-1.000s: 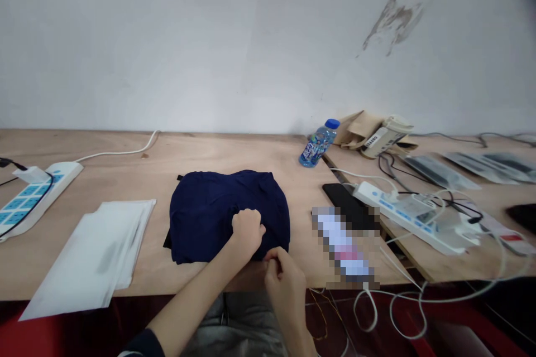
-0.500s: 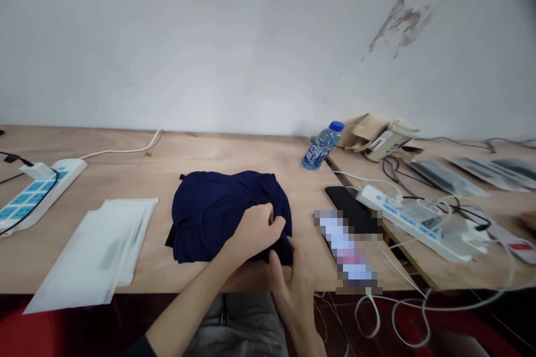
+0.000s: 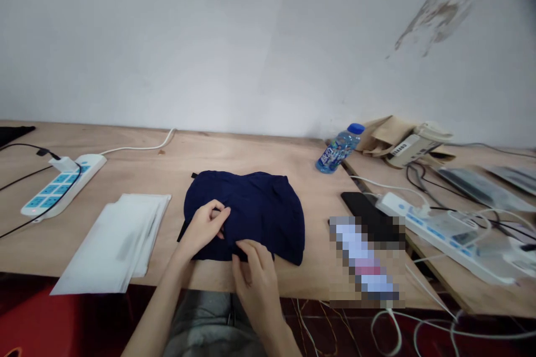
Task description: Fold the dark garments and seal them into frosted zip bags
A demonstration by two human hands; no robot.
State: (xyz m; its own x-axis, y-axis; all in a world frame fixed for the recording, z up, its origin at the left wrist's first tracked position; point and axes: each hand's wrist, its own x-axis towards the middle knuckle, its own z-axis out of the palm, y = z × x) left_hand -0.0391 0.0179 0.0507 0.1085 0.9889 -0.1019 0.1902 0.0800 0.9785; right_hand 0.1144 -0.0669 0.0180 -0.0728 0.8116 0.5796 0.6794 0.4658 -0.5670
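Observation:
A folded navy cloth item (image 3: 268, 206), perhaps a garment, lies on the wooden table in front of me, with small black strap-like bits showing at its left side. On its left part rests my left hand (image 3: 205, 230), fingers curled and pinching the fabric. My right hand (image 3: 257, 273) is at the near edge, thumb below and fingers above, gripping the cloth there. The exact fold between my fingers is partly hidden by the hands.
White translucent plastic bags (image 3: 111, 242) lie to the left, beside a power strip (image 3: 62, 187). To the right are a drink bottle (image 3: 339, 148), a black phone (image 3: 368, 215), a blurred-out lit phone (image 3: 362, 262) and another power strip (image 3: 444, 237) with tangled cables.
Both hands have moved left along the cloth, from its right corner to its left part and near middle edge. The cloth's right side now lies flatter. The view has shifted slightly left.

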